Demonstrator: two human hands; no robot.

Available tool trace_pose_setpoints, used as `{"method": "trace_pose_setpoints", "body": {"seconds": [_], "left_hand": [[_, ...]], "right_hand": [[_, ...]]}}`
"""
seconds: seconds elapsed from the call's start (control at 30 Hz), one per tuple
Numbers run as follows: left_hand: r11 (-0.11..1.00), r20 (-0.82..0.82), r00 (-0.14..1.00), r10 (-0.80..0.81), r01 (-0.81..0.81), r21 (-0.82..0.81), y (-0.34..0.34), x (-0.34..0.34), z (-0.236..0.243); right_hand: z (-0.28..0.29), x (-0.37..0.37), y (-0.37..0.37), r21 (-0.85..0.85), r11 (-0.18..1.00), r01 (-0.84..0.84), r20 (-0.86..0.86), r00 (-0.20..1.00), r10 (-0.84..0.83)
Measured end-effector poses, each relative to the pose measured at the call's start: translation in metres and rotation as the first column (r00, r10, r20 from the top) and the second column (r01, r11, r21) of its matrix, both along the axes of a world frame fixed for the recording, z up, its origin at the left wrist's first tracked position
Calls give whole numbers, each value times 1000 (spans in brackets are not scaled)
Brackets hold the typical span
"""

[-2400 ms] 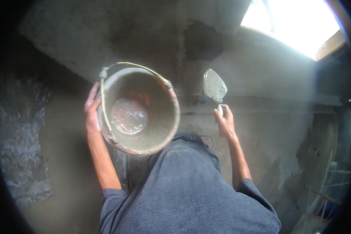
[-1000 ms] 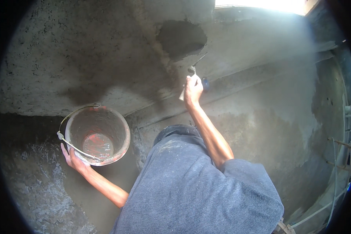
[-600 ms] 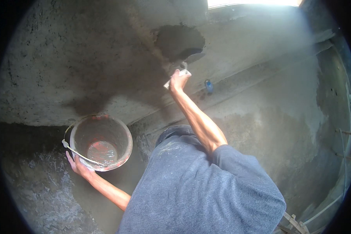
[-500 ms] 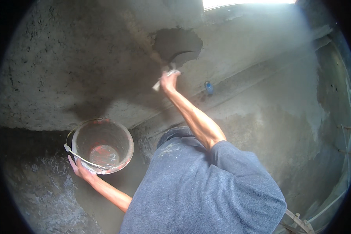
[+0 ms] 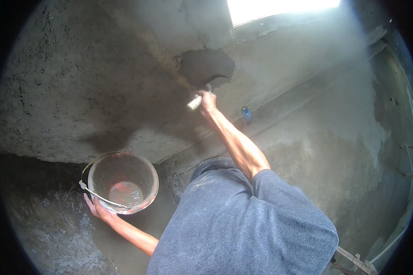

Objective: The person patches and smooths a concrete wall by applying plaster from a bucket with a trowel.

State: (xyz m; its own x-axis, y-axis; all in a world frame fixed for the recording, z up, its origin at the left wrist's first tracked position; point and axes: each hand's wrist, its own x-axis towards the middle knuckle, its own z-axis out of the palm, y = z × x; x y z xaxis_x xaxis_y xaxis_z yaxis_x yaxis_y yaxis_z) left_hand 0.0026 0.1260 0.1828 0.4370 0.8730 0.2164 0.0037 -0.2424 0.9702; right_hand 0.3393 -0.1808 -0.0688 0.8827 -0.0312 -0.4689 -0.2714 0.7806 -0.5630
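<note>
My right hand [image 5: 208,101] is closed round the pale handle of a trowel [image 5: 194,102]. Its metal neck rises above my fingers, and a dark curved edge, seemingly the blade, lies against a dark, wet-looking patch [image 5: 205,64] on the grey wall. Low on the left, my left hand [image 5: 98,208] supports a bucket [image 5: 153,185] from its outer side; some of the fingers are hidden behind it. The bucket's mouth faces me, showing grey-smeared walls and reddish streaks round the bottom. A thin wire handle [image 5: 106,200] hangs across its near rim.
A bright opening [image 5: 282,9] is at the top. A small blue fitting [image 5: 247,113] sticks out of the wall right of my right forearm. Rough grey plaster [image 5: 69,91] spreads on the left. Pale bars [image 5: 355,260] stand at the lower right.
The trowel has turned a little in my right hand, so more of its handle's end shows. The whole view has shifted slightly, with wall and bucket lower in it. My left hand still holds the bucket.
</note>
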Motion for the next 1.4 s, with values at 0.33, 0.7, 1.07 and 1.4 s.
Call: {"method": "trace_pose_setpoints", "body": {"seconds": [0.33,0.7,1.07,1.4], "left_hand": [[995,-1,995,101,-101,12,-9,-2,2],[989,-9,989,148,-148,-18,-15,-1,3],[978,-45,978,206,-207,-15,-38,4,12],[957,-125,951,283,-289,-36,-48,13,14]], "right_hand": [[64,-7,2,-40,962,268,161,952,-259],[58,43,4,9,1000,12,161,987,-14],[18,43,20,-115,993,-8,33,999,12],[55,65,24,40,999,23,157,987,-29]]}}
